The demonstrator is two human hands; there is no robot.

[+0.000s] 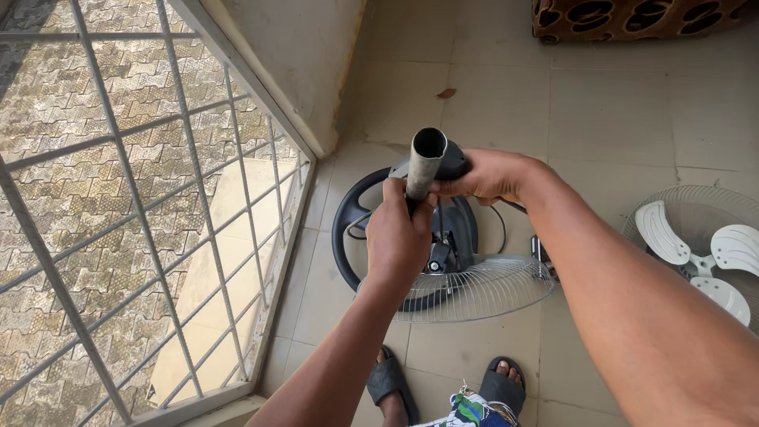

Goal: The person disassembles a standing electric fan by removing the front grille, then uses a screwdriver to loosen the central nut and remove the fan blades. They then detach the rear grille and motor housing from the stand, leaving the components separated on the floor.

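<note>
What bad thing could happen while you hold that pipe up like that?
The pipe is held only by the left hand and right hand; a slip could drop it toward the feet in open sandals. The wire grille lying loose below might get bent or knocked.

Left hand point(398, 237) and right hand point(484, 175) grip an upright metal tube point(424, 164) above a round fan base point(356, 207).
</note>
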